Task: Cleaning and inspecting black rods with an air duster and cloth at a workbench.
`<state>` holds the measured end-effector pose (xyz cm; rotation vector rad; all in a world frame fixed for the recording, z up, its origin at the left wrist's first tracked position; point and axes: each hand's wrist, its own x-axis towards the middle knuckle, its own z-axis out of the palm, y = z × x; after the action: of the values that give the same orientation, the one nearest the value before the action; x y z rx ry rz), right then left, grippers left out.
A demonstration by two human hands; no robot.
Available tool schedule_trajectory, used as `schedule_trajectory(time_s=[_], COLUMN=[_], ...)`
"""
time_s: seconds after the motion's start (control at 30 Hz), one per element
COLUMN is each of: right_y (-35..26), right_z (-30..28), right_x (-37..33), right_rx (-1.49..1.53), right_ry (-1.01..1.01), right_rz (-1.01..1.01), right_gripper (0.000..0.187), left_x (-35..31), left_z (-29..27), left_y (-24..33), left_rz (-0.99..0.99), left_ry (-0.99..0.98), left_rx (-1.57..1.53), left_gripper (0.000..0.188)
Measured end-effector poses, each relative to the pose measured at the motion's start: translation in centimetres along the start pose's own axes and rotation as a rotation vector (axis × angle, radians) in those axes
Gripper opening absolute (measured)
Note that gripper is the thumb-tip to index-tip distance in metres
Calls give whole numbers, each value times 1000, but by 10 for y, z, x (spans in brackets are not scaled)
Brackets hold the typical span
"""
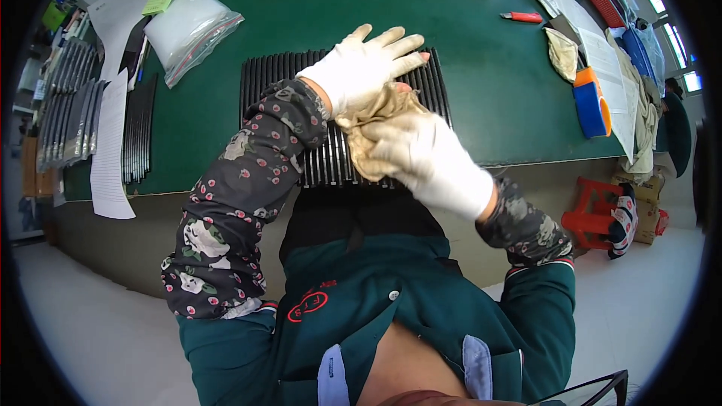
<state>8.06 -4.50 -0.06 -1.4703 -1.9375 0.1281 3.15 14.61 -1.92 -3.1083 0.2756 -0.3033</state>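
Wiping looks under way but not done, with the right hand (417, 152) clutching a rag (385, 107) on the rods (325, 163), the left hand (357, 69) spread open over their far end, and which rods are clean I can't tell.

You have a clear zip bag (192, 28) with white contents between ten and eleven o'clock, a red knife (521, 17) between one and two, a red basket (604, 6) at two, a red stool (588, 222) at three
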Motion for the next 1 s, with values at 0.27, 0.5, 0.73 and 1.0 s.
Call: schedule_trajectory(time_s=[0.27, 0.5, 0.73, 1.0], right_y=[-35, -37, -7, -31], right_z=[-37, -13, -8, -40], right_x=[4, -8, 26, 2], right_rx=[190, 266, 134, 582], right_ry=[-148, -445, -252, -312], right_rz=[-40, -73, -112, -50], right_gripper=[28, 26, 34, 24], left_x=[-4, 6, 3, -2], left_z=[6, 3, 2, -4], left_y=[3, 4, 3, 3], left_rz=[-23, -19, -19, -63], left_ry=[29, 17, 3, -8], left_rx=[-6, -24, 10, -15], left_gripper=[56, 54, 54, 56])
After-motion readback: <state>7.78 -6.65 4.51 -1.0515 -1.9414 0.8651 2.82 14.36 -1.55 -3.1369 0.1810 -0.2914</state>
